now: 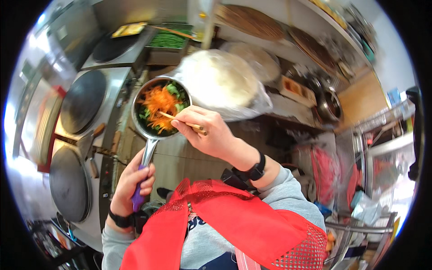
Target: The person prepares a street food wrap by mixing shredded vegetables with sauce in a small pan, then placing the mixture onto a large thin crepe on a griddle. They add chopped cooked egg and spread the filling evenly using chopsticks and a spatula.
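Note:
My left hand is closed round the purple handle of a steel saucepan, holding it up in front of me. Inside lie shredded carrot and chopped green leaves. In my right hand is a pair of wooden chopsticks, gripped near their thick ends. Their tips reach into the carrot shreds; exactly how deep is hard to see. My right fingers hang over the pan's right rim.
Round griddles line the counter at left, with a spatula between two. Beyond them stands a tray of chopped greens. Large pale rounds under plastic lie just past the pan. A metal pot sits at right.

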Tool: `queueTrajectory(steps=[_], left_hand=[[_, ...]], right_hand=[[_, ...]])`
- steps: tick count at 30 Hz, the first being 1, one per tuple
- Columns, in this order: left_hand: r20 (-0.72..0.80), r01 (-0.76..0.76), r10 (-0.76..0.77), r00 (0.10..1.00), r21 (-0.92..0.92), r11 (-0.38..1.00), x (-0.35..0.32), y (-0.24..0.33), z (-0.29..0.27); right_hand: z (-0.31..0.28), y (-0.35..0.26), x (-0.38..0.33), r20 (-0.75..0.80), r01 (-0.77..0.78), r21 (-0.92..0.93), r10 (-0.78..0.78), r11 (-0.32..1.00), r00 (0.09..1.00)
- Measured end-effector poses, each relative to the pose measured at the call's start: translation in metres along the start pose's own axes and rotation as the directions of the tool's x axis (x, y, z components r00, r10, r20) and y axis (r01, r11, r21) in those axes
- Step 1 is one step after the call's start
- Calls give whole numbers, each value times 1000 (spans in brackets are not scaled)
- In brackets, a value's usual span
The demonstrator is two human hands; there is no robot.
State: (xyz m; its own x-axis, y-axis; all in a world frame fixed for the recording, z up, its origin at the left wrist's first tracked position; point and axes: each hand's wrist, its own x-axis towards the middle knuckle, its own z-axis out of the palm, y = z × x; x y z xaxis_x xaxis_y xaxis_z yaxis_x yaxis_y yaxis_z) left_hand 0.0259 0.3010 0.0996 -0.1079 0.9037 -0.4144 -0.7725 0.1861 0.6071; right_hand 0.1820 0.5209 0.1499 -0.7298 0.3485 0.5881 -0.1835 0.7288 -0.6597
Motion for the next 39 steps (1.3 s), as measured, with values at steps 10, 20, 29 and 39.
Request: queueTrajectory(steps=[10, 20, 29, 39], left_hand=[[308, 413, -465, 830, 220, 884, 189, -22, 164], [442, 635, -691, 572, 294, 714, 374, -52, 235], [297, 744, -772, 563, 226, 629, 443, -91, 258], [10, 640, -642, 767, 74, 765, 444, -142, 305]], right_hand=[[-198, 36, -119, -395, -100, -301, -29, 948, 918], [-280, 133, -200, -420, -601, -677, 446, 425, 790], [-404, 371, -333, -372, -231, 912, 920, 338, -121], [-471, 488, -319, -165, 254, 946, 973, 203, -162]])
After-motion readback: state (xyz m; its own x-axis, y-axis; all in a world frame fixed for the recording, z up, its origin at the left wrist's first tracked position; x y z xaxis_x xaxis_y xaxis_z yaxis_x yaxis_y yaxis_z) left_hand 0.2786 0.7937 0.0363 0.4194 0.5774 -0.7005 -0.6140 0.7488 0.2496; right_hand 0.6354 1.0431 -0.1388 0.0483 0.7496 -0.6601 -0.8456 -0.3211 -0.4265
